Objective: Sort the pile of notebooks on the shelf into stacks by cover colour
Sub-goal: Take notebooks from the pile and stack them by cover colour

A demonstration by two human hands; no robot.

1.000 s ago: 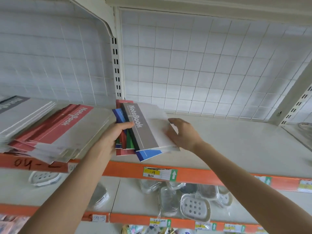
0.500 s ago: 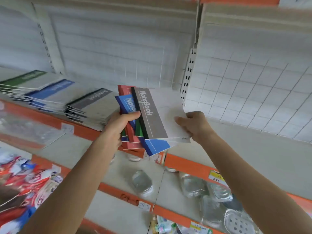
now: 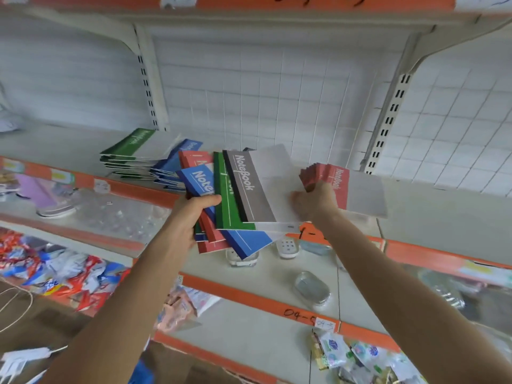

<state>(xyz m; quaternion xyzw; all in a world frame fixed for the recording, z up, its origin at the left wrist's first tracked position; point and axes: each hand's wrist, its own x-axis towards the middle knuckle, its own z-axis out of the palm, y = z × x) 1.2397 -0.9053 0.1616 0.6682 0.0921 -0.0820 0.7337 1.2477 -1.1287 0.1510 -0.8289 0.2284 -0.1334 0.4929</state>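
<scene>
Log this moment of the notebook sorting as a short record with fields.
left hand: grips a fanned mixed bundle of blue, red and green notebooks
top of bundle: grey notebook
right hand: appears to pinch the grey notebook's pale right edge, thumb on top
sorted on shelf: green stack at left, blue stack beside it, red stack at right, behind the right hand
grey stack: not clearly visible
</scene>
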